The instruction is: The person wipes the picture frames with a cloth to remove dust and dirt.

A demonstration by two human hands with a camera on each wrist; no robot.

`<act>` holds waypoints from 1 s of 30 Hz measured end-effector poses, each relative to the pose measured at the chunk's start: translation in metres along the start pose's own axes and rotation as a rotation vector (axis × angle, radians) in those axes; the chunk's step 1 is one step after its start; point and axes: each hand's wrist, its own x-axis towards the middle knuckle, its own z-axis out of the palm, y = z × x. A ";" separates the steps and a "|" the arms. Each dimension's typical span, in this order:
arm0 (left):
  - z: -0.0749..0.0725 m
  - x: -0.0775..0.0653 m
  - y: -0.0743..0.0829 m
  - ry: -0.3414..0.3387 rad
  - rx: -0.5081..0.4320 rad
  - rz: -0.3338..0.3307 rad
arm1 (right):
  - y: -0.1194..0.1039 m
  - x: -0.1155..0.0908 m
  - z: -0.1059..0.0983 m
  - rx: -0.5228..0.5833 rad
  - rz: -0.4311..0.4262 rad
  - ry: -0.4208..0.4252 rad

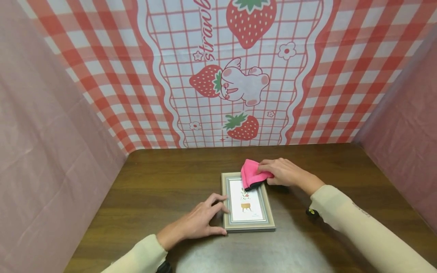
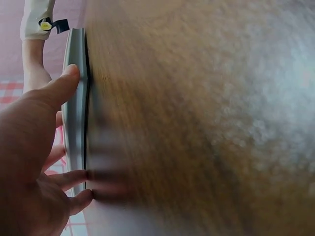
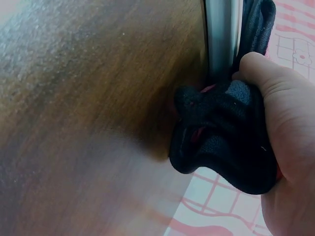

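A picture frame with a silvery-beige border lies flat on the table, its print of a potted plant facing up. Along its left edge rests my left hand, fingers spread and slightly bent, thumb by the near left corner. In the left wrist view the thumb touches the side of the frame. My right hand grips a folded cloth, pink on one side and black on the other, over the frame's far right corner. The right wrist view shows the cloth's black side bunched under the hand.
The brown wooden table carries the frame near its middle. Behind it hangs a red-checked strawberry curtain. Pink cloth walls stand at the left and right sides.
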 end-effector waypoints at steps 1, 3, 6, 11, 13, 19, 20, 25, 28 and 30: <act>0.000 0.000 0.000 0.000 0.000 0.000 | 0.000 0.000 0.000 0.003 0.001 0.001; -0.001 0.000 0.000 -0.002 0.003 0.000 | 0.001 0.000 0.001 0.004 0.000 0.006; -0.002 -0.001 -0.002 0.012 0.013 0.026 | 0.001 0.001 0.002 0.003 0.000 0.013; -0.002 -0.001 -0.004 0.045 0.031 0.069 | 0.000 0.001 0.002 0.008 0.028 0.001; -0.002 -0.001 -0.004 0.042 0.035 0.065 | 0.000 0.001 0.003 0.011 0.036 0.000; -0.003 0.000 -0.003 0.016 0.036 0.042 | -0.001 0.000 0.005 0.014 0.048 0.027; -0.003 0.000 -0.003 0.011 0.037 0.037 | -0.002 0.000 0.005 0.014 0.052 0.028; -0.003 -0.001 -0.002 -0.018 0.029 -0.001 | -0.007 0.005 0.005 -0.006 0.067 0.012; -0.003 -0.001 -0.001 -0.026 0.022 -0.017 | -0.011 0.011 0.005 -0.035 0.062 0.009; -0.003 -0.001 -0.001 -0.026 0.024 -0.019 | -0.014 0.015 0.005 -0.051 0.055 0.018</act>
